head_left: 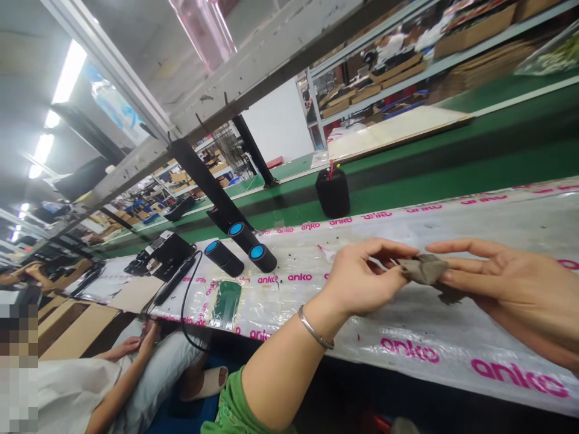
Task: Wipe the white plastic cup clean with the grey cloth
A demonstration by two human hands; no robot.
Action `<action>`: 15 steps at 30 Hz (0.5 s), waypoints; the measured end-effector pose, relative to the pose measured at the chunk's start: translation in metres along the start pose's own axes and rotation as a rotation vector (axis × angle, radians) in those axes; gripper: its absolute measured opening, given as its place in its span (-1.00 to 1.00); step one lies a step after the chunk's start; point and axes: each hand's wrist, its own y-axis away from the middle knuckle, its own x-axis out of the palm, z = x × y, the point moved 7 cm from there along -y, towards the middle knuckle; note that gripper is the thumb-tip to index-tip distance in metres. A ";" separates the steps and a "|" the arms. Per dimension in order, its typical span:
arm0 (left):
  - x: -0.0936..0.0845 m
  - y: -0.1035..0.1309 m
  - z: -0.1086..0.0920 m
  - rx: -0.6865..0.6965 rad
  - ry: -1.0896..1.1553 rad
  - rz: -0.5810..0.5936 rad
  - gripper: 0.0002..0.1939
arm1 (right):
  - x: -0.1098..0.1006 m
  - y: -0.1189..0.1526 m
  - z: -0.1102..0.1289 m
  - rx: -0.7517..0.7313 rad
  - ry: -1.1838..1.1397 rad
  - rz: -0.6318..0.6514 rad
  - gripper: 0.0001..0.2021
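- Grey-brown scrap (425,269), crumpled, sits between the two hands, above the front part of the bench (289,208); what it is made of I cannot tell.
- Left hand (362,280): thumb and fingers pinch the scrap's left end; a metal bracelet (312,328) circles the wrist.
- Right hand (511,277): fingers and thumb grasp the scrap's right end, with the forefinger stretched out above it.
- Plastic sheet (452,331) with pink lettering covers the bench from its front edge back to a green strip.
- Black cylinder (333,196) with thin wires on top stands upright at the sheet's back border.
- Three black tubes (225,259) with blue ends stand together, left of the left hand.
- Black cable (183,307) hangs over the bench's front edge, near a seated co-worker (76,386) at far left.
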 end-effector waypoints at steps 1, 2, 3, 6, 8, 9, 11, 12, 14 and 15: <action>0.003 0.001 0.003 -0.038 0.056 0.031 -0.80 | 0.003 0.002 0.002 -0.008 -0.001 -0.006 -0.42; 0.005 0.001 0.007 -0.079 0.117 0.064 -0.79 | 0.005 0.003 0.003 -0.011 -0.007 -0.007 -0.41; 0.006 0.001 0.010 -0.114 0.168 0.084 -0.77 | 0.006 0.004 0.003 -0.010 -0.017 -0.007 -0.40; 0.001 0.000 0.015 -0.165 0.127 0.082 -0.66 | 0.004 0.005 -0.003 0.037 -0.083 0.021 -0.36; 0.001 0.001 0.016 -0.153 -0.005 0.097 -0.63 | 0.004 0.004 -0.014 0.140 -0.136 0.068 -0.26; 0.003 0.002 0.016 -0.131 -0.058 0.118 -0.65 | 0.003 0.003 -0.019 0.202 -0.160 0.084 -0.20; 0.008 0.004 0.015 -0.060 -0.115 0.138 -0.73 | 0.002 0.003 -0.028 0.302 -0.194 0.099 -0.11; 0.009 0.005 0.014 -0.025 -0.121 0.126 -0.76 | 0.002 0.003 -0.030 0.332 -0.209 0.100 -0.10; 0.008 0.004 0.019 -0.022 -0.092 0.088 -0.79 | 0.003 0.004 -0.032 0.354 -0.232 0.120 -0.11; 0.005 0.002 0.023 -0.046 -0.064 0.064 -0.81 | 0.003 0.005 -0.034 0.360 -0.234 0.139 -0.11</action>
